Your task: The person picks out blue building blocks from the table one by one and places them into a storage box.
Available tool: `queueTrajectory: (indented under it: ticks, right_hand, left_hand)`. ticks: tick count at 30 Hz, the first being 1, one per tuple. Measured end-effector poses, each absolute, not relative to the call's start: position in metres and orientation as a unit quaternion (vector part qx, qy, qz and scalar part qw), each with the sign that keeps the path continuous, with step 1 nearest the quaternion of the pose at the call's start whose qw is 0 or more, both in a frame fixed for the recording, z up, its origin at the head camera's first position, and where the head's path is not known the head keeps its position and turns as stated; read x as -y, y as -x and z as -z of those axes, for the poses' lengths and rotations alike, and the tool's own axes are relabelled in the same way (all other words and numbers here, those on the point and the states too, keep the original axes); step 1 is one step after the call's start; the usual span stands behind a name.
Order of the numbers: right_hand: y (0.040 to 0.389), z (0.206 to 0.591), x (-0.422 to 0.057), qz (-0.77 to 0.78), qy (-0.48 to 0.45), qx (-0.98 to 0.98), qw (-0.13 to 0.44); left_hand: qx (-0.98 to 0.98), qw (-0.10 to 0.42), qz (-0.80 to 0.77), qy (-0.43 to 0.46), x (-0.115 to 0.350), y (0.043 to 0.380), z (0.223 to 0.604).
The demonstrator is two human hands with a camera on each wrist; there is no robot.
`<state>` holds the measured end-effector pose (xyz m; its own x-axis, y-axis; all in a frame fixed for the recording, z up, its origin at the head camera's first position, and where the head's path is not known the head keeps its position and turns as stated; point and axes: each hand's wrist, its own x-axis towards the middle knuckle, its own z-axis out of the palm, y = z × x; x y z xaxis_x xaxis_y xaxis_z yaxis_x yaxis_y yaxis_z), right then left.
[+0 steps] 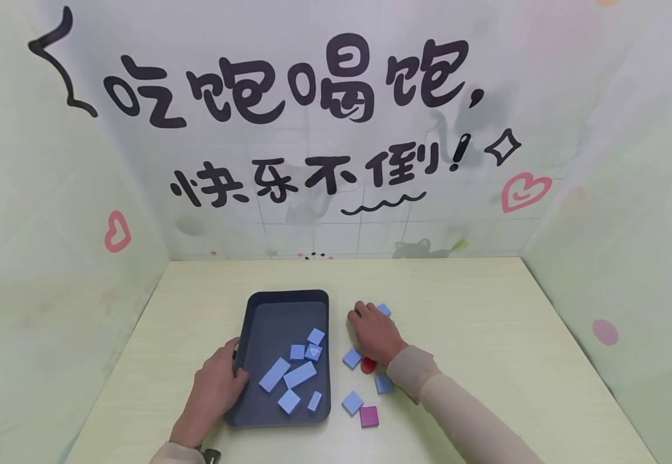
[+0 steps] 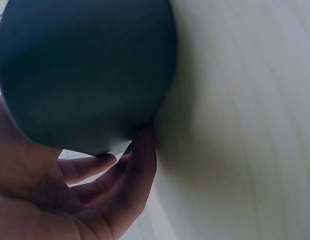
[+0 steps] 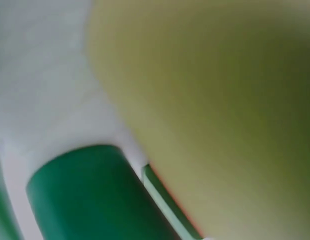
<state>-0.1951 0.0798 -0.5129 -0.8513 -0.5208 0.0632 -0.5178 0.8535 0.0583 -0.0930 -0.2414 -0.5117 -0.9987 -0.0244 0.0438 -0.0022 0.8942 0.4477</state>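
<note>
A dark grey rectangular tray (image 1: pixel 284 316) lies on the table with several light-blue wooden blocks in it, among them a long block (image 1: pixel 275 375) and a square one marked 4 (image 1: pixel 313 352). My left hand (image 1: pixel 215 386) grips the tray's left side, thumb at the rim; in the left wrist view its fingers (image 2: pixel 140 170) touch the outer wall. My right hand (image 1: pixel 374 332) is low over the table right of the tray, fingers bent down, fingertips hidden. Close to it lie a blue block (image 1: pixel 384 310), another blue block (image 1: pixel 351 358) and a red round piece (image 1: pixel 368 365).
Nearer the front lie blue blocks (image 1: pixel 353 403) and a magenta square block (image 1: pixel 369 416). More pieces are partly covered by the right forearm. A lettered wall (image 1: pixel 336 225) closes off the table's back. In the right wrist view, a blurred green rounded thing (image 3: pixel 95 195) shows.
</note>
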Motion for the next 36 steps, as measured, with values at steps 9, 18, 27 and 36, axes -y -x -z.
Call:
queueTrajectory:
  ticks: [9, 18, 27, 36]
  right_hand:
    - [0.195, 0.514, -0.081, 0.007, -0.273, 0.96, 0.055]
    - [0.198, 0.509, -0.082, 0.014, -0.292, 0.95, 0.105]
    - [0.198, 0.504, -0.08, 0.009, -0.29, 0.949, 0.123]
    - [0.194, 0.492, -0.073, -0.029, -0.305, 0.945, 0.117]
  left_hand:
    - [0.973, 0.022, 0.232, -0.008, 0.24, 0.092, 0.509]
    - [0.973, 0.021, 0.231, -0.008, 0.239, 0.091, 0.508]
    - [0.973, 0.022, 0.229, -0.008, 0.24, 0.091, 0.509]
    - [0.974, 0.025, 0.224, -0.008, 0.241, 0.092, 0.511]
